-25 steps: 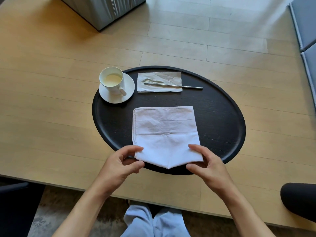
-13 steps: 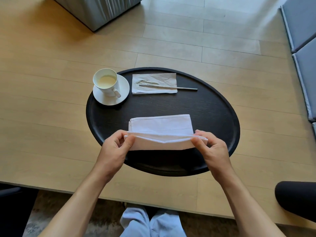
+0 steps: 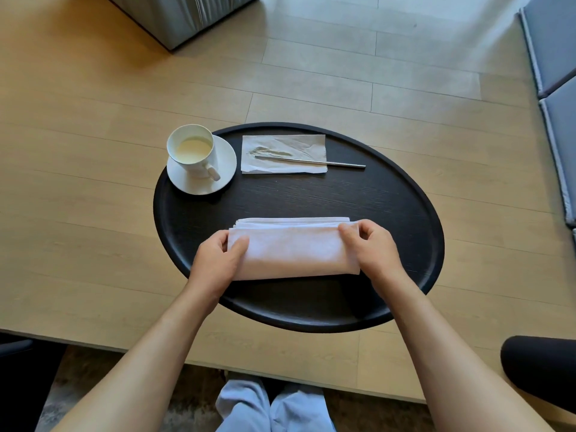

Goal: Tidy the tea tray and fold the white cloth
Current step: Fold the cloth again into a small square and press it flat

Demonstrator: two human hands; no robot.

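Here the white cloth (image 3: pixel 293 249) lies between left hand (image 3: pixel 215 260) and right hand (image 3: pixel 374 244).

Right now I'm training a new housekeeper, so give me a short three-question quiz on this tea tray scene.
1. True or false: the folded white cloth lies on the oval black wooden tray.
2. What does the thin metal stirrer rest on: A the round white saucer, B the crumpled paper napkin, C the table?
3. Which hands grip the cloth?

Key: 1 true. 2 B. 3 Both, the left hand and the right hand, one at each end.
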